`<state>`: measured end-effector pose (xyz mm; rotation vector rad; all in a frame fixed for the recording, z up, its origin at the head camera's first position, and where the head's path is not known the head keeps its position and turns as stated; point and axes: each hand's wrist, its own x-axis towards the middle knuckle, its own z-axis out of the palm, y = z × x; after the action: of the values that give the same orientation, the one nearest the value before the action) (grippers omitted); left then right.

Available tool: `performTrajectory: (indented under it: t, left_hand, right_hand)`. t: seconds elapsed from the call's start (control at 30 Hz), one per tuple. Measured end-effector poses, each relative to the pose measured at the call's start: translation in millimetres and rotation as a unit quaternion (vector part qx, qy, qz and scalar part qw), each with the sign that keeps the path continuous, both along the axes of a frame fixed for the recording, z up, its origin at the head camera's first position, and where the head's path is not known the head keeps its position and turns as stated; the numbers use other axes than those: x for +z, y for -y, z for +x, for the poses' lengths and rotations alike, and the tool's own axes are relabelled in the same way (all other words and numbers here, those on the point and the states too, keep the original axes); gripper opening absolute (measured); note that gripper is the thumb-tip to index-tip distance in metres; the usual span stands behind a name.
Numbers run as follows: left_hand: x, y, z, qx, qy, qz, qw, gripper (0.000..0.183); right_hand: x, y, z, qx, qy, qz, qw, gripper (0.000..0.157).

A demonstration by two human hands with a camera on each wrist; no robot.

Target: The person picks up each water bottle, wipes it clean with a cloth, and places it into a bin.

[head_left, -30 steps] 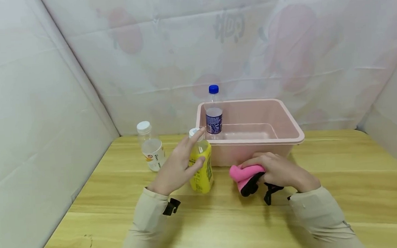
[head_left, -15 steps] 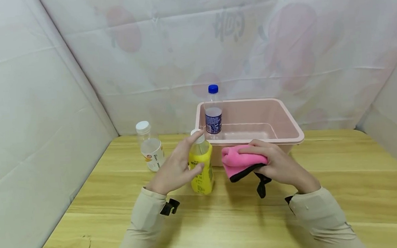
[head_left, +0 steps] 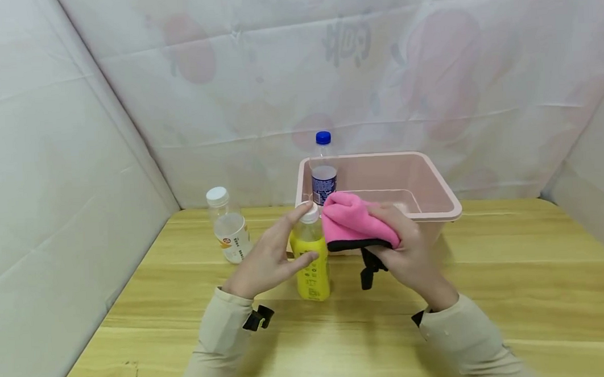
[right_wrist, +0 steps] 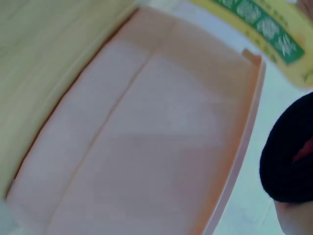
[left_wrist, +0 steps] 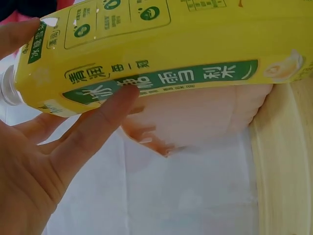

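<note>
A yellow-labelled drink bottle with a white cap stands upright on the table. My left hand holds it around the upper part, forefinger at the cap and thumb on the label; other fingers pass behind it in the left wrist view. My right hand grips a bunched pink cloth with black edging, raised beside the bottle's neck. A black strap dangles below the cloth. In the right wrist view, the black edging shows at the right.
Behind the hands stands a pink plastic bin, with a blue-capped bottle inside at its left. A white-capped clear bottle stands left on the wooden table. White fabric walls enclose the table.
My right hand has lifted the pink cloth from low by the bin up and left to the yellow bottle. That bottle has turned and shifted slightly right and nearer; my left hand stays at it.
</note>
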<state>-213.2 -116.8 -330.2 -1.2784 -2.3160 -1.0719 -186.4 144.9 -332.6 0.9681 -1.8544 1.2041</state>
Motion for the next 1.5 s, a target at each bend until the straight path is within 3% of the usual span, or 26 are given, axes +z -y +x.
performTrajectory:
  t: [0.23, 0.53, 0.67, 0.77, 0.9, 1.0, 1.13, 1.2, 1.27, 1.5]
  left_hand:
    - [0.0, -1.9, 1.1, -0.019, 0.018, 0.012, 0.9996, 0.083]
    - [-0.3, -2.6, 1.8, -0.016, 0.022, 0.014, 0.9995, 0.083]
    - [0.2, -3.2, 1.0, -0.018, 0.019, 0.014, 0.9996, 0.082]
    - [0.7, -4.4, 1.2, -0.017, 0.015, 0.013, 0.9997, 0.082]
    - [0.6, -6.0, 1.1, -0.016, 0.007, 0.008, 0.9998, 0.082]
    - [0.1, -7.0, 0.4, -0.014, -0.001, 0.007, 0.9999, 0.082]
    - [-0.2, -7.8, -0.9, -0.014, -0.004, 0.009, 0.9998, 0.081]
    - [-0.5, -7.9, -1.4, -0.017, 0.001, 0.012, 0.9998, 0.081]
    - [-1.3, -7.7, -2.1, -0.017, 0.008, 0.015, 0.9997, 0.081]
    - [-2.1, -6.4, -2.7, -0.012, 0.010, 0.016, 0.9998, 0.082]
  right_hand:
    - [-6.0, 7.5, 4.4, -0.018, 0.040, 0.064, 0.997, 0.055]
    - [-3.9, 4.5, 2.8, -0.038, 0.027, 0.130, 0.990, 0.046]
    - [-4.7, 1.1, 2.9, -0.046, 0.041, 0.165, 0.984, 0.050]
    - [-7.9, -1.3, 2.8, -0.053, 0.071, 0.228, 0.970, 0.054]
    - [-15.1, -1.3, 1.6, -0.052, 0.115, 0.320, 0.939, 0.046]
    - [-20.5, 1.0, 1.3, -0.055, 0.146, 0.379, 0.912, 0.043]
    - [-30.0, 6.3, 1.8, -0.064, 0.179, 0.464, 0.865, 0.041]
    - [-34.8, 8.3, 2.3, -0.068, 0.185, 0.488, 0.850, 0.040]
    - [-37.9, 9.0, 2.7, -0.074, 0.182, 0.499, 0.844, 0.039]
    - [-36.3, 4.7, 1.6, -0.085, 0.144, 0.492, 0.855, 0.036]
